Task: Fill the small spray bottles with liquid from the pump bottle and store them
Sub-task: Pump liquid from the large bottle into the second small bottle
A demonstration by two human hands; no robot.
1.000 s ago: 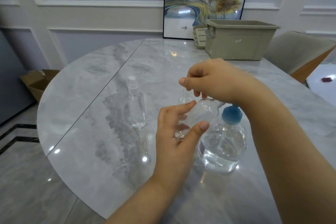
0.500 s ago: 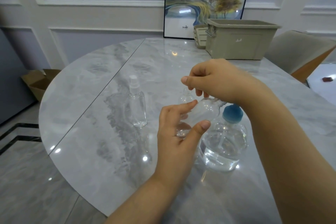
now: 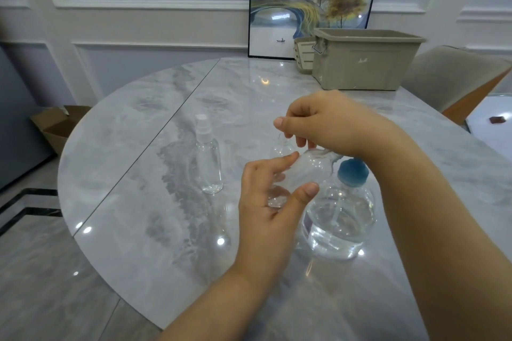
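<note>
My left hand (image 3: 270, 202) grips a small clear spray bottle (image 3: 304, 169), tilted above the table with its neck toward the upper right. My right hand (image 3: 329, 122) curls its fingers round the top of that bottle; the cap itself is hidden under them. Just to the right stands the pump bottle (image 3: 339, 219), clear, round, with a blue top, partly filled with clear liquid. A second small spray bottle (image 3: 207, 158) with a white cap stands upright to the left. Behind my hands, a third small clear bottle (image 3: 281, 147) shows only partly.
A beige storage bin (image 3: 365, 61) stands at the back right of the round marble table (image 3: 138, 202), with a beige basket (image 3: 303, 54) beside it. A framed picture (image 3: 313, 0) leans on the wall. A chair (image 3: 457, 77) sits right, a cardboard box (image 3: 55, 124) on the floor left.
Both hands have stayed on the small bottle; my right fingers shifted slightly at its top. The other bottles have not moved.
</note>
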